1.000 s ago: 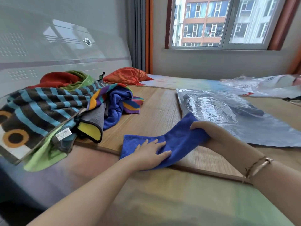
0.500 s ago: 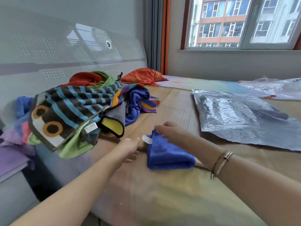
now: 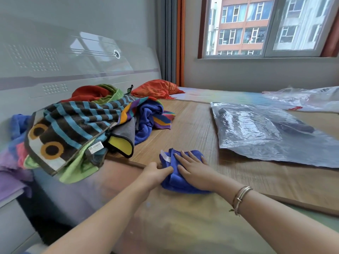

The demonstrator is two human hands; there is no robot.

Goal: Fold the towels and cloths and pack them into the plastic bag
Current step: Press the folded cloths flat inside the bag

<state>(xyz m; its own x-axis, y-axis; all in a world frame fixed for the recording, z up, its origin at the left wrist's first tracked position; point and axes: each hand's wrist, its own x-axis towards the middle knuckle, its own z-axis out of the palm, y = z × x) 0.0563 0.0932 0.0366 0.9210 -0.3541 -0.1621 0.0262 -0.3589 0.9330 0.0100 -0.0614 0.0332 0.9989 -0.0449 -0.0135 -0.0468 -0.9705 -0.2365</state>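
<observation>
Small blue microfibre cloth (image 3: 180, 177), folded into a thick wad w/ white tag up, lies on the bamboo mat (image 3: 194, 129) of the bed, under both hands. Right hand (image 3: 192, 168) presses flat on top, fingers straight. Left hand (image 3: 156, 171) pinches the cloth's near-left edge. Step: prob. flattening the last fold. Next: lift the wad & carry it to the clear flat plastic bag (image 3: 271, 136), beyond & to the right of the right hand; needs the bag mouth opened. Heap of striped, coloured towels (image 3: 78, 125) beyond the left hand is unfolded.

bamboo mat (image 3: 198, 132) under towel heap (image 3: 88, 121), plastic bag (image 3: 271, 136)
</observation>
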